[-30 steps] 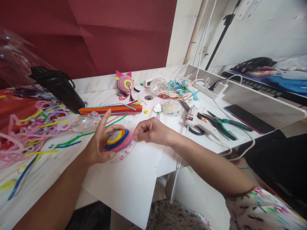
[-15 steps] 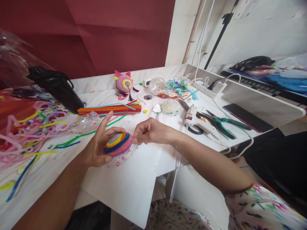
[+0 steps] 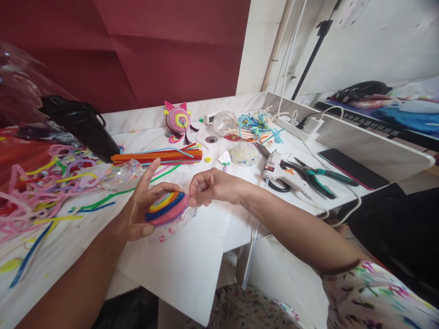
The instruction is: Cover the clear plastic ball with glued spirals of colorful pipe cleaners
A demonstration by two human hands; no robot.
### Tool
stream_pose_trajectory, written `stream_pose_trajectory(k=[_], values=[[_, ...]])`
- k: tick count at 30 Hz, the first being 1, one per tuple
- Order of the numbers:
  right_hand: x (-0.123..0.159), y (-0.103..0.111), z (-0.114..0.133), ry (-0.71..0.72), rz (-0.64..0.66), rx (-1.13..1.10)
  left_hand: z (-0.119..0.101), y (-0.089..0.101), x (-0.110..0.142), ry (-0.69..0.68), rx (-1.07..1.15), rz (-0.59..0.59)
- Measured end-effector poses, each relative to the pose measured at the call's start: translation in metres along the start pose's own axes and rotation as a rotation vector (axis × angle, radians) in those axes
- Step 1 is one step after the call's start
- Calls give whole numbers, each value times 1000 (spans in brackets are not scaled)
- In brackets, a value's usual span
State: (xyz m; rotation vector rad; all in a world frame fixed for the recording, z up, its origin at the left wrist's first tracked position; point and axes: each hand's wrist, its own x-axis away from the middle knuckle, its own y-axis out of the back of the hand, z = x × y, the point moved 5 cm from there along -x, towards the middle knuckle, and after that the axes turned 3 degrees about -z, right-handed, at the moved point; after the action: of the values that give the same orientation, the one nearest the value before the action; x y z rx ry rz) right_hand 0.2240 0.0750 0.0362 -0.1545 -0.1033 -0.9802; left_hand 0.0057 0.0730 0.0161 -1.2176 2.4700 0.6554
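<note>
Clamping a rainbow-coiled clear dome above white paper, the left hand steadies it; the right hand pinches together at its pink edge. White Chinese characters, blurred, line a dark box.

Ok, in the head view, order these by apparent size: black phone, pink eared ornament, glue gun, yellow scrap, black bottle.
Largest to smallest:
1. Black bottle
2. Black phone
3. Glue gun and pink eared ornament, too close to rank
4. Yellow scrap
</note>
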Motion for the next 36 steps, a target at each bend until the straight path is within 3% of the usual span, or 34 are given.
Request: stream_pose_trajectory(k=[6,11,17,24,36], values=[[-3,1,-3,-51,38,31,-4,-2,0,60,93,-16],[0,1,-6,-120,52,64,-19,-5,-2,43,31,7],[1,-4,-12,-164,101,28,-21,-5,0,-18,62,7],[4,-6,-3,-78,105,34,-21,1,2,-31,-62,-9],[7,0,6,87,43,121,-24,-1,2,-39,7,30]])
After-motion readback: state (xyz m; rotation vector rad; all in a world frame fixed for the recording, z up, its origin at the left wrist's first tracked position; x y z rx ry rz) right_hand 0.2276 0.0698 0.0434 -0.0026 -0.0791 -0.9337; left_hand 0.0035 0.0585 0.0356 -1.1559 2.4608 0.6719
